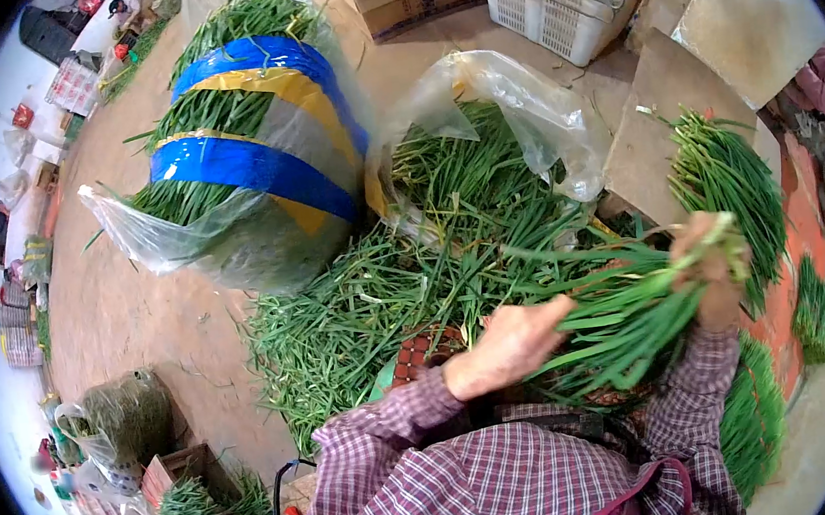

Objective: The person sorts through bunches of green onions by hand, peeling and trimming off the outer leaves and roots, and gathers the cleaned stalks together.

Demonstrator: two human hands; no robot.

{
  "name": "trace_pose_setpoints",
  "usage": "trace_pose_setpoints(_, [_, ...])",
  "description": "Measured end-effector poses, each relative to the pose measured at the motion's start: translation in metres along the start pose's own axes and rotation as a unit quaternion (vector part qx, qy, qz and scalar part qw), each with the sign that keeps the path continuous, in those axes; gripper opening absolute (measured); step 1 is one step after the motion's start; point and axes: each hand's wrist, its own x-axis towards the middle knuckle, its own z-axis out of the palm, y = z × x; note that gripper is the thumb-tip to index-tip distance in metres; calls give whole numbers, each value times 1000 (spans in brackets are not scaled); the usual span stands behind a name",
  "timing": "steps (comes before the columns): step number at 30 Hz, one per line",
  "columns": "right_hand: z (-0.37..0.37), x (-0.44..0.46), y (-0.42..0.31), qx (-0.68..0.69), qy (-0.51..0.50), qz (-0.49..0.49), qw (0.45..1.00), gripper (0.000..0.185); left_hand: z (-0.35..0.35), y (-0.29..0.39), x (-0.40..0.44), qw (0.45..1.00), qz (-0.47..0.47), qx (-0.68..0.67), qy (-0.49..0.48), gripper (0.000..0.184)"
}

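Observation:
My right hand (710, 261) is closed around a bunch of garlic chives (629, 310), gripping it near the pale stem ends. The long green leaves fan out to the left over my lap. Near the leaf tips is my left hand (512, 346), its fingers pressed together; what they pinch, if anything, is hidden. In front of both hands spreads a heap of loose garlic chives (368, 312). It runs up to an opened clear plastic bag (560, 131) with more chives inside. On a board to the right lies another bunch of chives (721, 180).
A bulging plastic bale with blue tape (252, 169) stands front left. Behind are a cardboard box (421, 0) and white plastic crates (557, 6). More chives (756, 412) lie right of my arm. At lower left sits a wooden crate (189, 472); a person (130, 11) is far back.

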Motion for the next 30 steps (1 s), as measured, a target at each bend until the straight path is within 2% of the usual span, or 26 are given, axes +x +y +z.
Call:
trace_pose_setpoints(2, [-22, -4, -26, 114, 15, -22, 993, 23, -20, -48, -8, 996, -17, 82, 42, 26])
trace_pose_setpoints(4, [-71, 2, -39, 201, -120, -78, 969, 16, -50, -114, -21, 981, -114, 59, 143, 15])
trace_pose_setpoints(5, [-93, -3, -44, 203, -119, -75, 969, 16, -70, -133, -31, 962, -224, 92, 128, 14])
trace_pose_setpoints(6, [-114, -13, -49, 221, -116, -57, 967, 20, -85, -142, -39, 948, -258, 128, 133, 14])
trace_pose_setpoints(7, [-119, -16, -51, 229, -111, -44, 966, 23, -94, -135, -40, 954, -221, 133, 153, 14])
trace_pose_setpoints(8, [-124, -20, -54, 238, -106, -32, 965, 26, -99, -127, -42, 958, -231, 113, 124, 15])
trace_pose_setpoints(10, [-108, -10, -45, 262, -156, -52, 951, 25, -98, -127, -45, 984, -162, 55, 42, 15])
trace_pose_setpoints(12, [-82, -7, -32, 288, -163, -58, 942, 25, -90, -113, -41, 989, -101, 88, -66, 16])
trace_pose_setpoints(14, [-53, -5, -24, 349, -54, -56, 934, 25, -80, -100, -39, 985, -85, 73, -130, 18])
trace_pose_setpoints(15, [-32, -2, -27, 305, -11, -40, 951, 29, -75, -99, -40, 979, -64, 102, -163, 20])
trace_pose_setpoints(16, [-31, 0, -24, 306, -10, -40, 951, 29, -70, -97, -42, 976, -67, 110, -178, 22])
trace_pose_setpoints(18, [-31, 3, -17, 235, -24, -65, 969, 29, -67, -95, -43, 984, -49, 116, -126, 23])
trace_pose_setpoints(20, [-33, 2, -23, 239, -13, -42, 970, 25, -67, -100, -41, 991, -63, 101, -56, 22])
trace_pose_setpoints(21, [-43, 5, -21, 231, -84, -51, 968, 25, -64, -101, -38, 993, -52, 102, -37, 19])
trace_pose_setpoints(24, [-38, 1, -27, 199, -124, -39, 971, 30, -42, -97, -19, 993, -64, 95, -32, 15])
trace_pose_setpoints(25, [-32, -3, -29, 183, -70, -30, 980, 32, -28, -100, -14, 989, -55, 133, -29, 13])
trace_pose_setpoints(26, [-27, -5, -31, 167, -17, -21, 986, 33, -14, -103, -10, 982, -67, 171, -39, 22])
trace_pose_setpoints(28, [-23, -5, -35, 166, -24, -10, 986, 33, 12, -116, -7, 940, -112, 305, -103, 31])
trace_pose_setpoints(30, [-22, -6, -41, 20, -21, 28, 999, 31, 31, -130, -8, 909, -145, 368, -131, 38])
